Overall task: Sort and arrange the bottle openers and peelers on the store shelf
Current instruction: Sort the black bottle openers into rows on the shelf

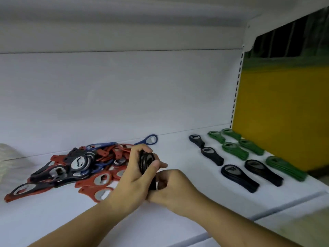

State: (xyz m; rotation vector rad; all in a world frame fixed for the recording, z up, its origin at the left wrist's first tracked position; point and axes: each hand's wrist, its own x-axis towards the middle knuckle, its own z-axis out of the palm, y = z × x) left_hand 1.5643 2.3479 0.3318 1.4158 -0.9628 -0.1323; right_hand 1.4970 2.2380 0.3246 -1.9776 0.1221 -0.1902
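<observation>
A stack of black bottle openers [146, 162] stands on edge above the white shelf [178, 202]. My left hand [132, 179] grips its round heads from the left. My right hand [173, 186] holds the handle ends from below and the right. A loose heap of red, black and blue bottle openers [74, 166] lies to the left, with one blue opener [149, 139] against the back wall. To the right, small stacks of black openers [239, 178] and green openers [235, 151] lie in rows.
A yellow panel [277, 118] closes the shelf's right end. Something pale and crumpled [8, 154] sits at the far left. The shelf above overhangs close overhead. Bare shelf surface runs along the front edge.
</observation>
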